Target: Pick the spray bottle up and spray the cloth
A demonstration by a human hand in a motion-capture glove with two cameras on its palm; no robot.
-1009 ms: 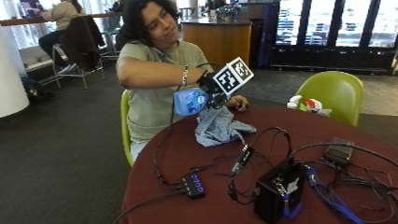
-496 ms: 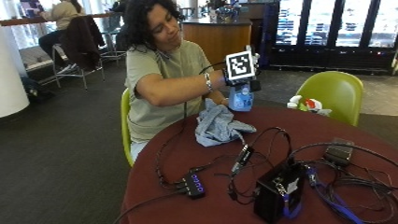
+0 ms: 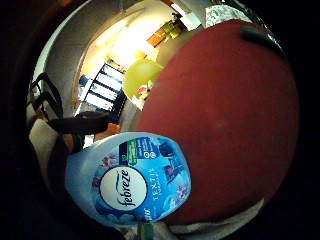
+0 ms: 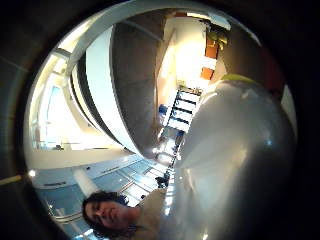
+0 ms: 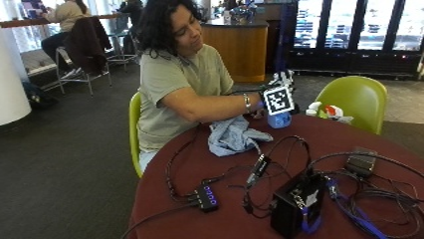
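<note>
Since a moment ago the right hand has carried the spray bottle down from above the cloth to the table, its fingers wrapped round it, just beyond the crumpled cloth. Nearer the camera lie tangled cables, a black box and a hub; a green chair stands behind.

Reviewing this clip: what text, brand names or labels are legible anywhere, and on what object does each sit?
"febreze": in the white oval on the spray bottle label, palm view.
"TEXTIL": beside the oval on the same label.
Green patch and small print on that label: too blurred to read.
Bottle in the outside view: label unreadable.
Black box on the table: no legible text.
</note>
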